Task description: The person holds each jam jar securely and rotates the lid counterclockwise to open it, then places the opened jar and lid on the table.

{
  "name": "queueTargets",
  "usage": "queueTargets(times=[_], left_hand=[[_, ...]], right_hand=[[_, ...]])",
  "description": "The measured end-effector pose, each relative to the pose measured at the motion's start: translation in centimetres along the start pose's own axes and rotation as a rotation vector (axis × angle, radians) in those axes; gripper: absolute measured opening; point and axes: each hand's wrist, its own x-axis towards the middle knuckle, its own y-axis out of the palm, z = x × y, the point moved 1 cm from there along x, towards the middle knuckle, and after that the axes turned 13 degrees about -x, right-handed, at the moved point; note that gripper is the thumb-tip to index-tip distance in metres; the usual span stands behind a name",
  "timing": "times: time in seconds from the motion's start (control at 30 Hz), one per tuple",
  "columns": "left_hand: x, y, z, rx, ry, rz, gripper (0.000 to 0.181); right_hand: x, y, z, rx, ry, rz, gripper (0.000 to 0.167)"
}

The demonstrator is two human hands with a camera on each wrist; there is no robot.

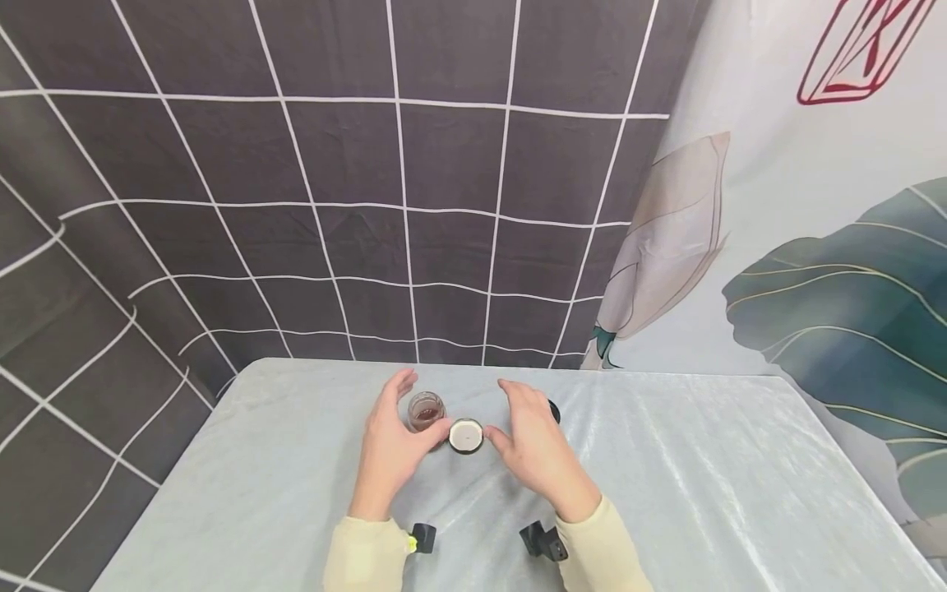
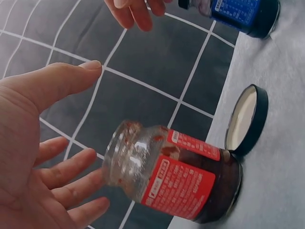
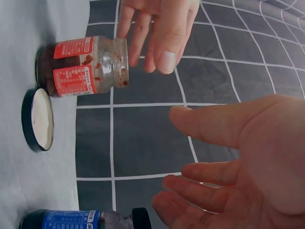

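Observation:
A glass jar with a red label (image 2: pixel 183 183) stands uncapped on the table, dark contents low inside and reddish smears near its mouth. Around and above the jar's mouth (image 1: pixel 426 401) is my left hand (image 1: pixel 388 452), fingers spread and holding nothing. A dark-rimmed lid (image 1: pixel 466 436) lies beside the jar with its pale inside facing up. My right hand (image 1: pixel 534 448), fingers extended and holding nothing, hovers to the right of the lid. Near that hand stands a capped jar with a blue label (image 3: pixel 71 220), mostly hidden behind it in the head view.
A pale grey cloth (image 1: pixel 703 477) covers the table. Behind it hangs a dark curtain with a white grid (image 1: pixel 451 164). To the right is a white curtain with a leaf print (image 1: pixel 851 288). Small dark devices (image 1: pixel 424 538) are at both wrists.

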Motion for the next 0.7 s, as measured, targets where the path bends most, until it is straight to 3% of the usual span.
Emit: queueTargets(times=[0.37, 0.53, 0.7], left_hand=[[-0.3, 0.7, -0.7, 0.017, 0.089, -0.009, 0.082], [-0.5, 1.1, -1.5, -0.043, 0.085, 0.026, 0.082], [-0.6, 1.6, -2.0, -0.094, 0.074, 0.060, 0.082]], right_hand=[[-0.7, -0.3, -0.8, 0.029, 0.045, -0.019, 0.059], [-1.0, -0.6, -1.4, 0.032, 0.098, 0.013, 0.059], [-1.1, -0.7, -2.1, 0.016, 0.113, -0.006, 0.059]])
